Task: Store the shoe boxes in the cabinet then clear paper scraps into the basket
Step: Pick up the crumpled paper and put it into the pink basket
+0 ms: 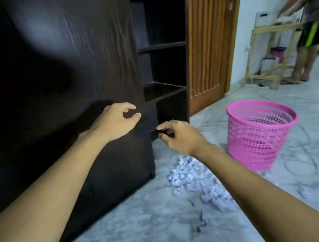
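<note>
The left hand [116, 123] and right hand [179, 136] hang loose and empty by the cabinet [101, 68] at mid frame (no shoe boxes show), likely ready for the paper scraps [191, 178] below, near the basket [254, 141] at right.

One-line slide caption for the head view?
Left hand and right hand at the dark cabinet; paper scraps on floor beside upright pink basket.

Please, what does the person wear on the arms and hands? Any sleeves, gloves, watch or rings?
Nothing worn shows. The left hand and the right hand have no gloves or rings, both forearms are bare to the picture's edge, with no sleeve, and neither wrist carries a watch or band.
</note>
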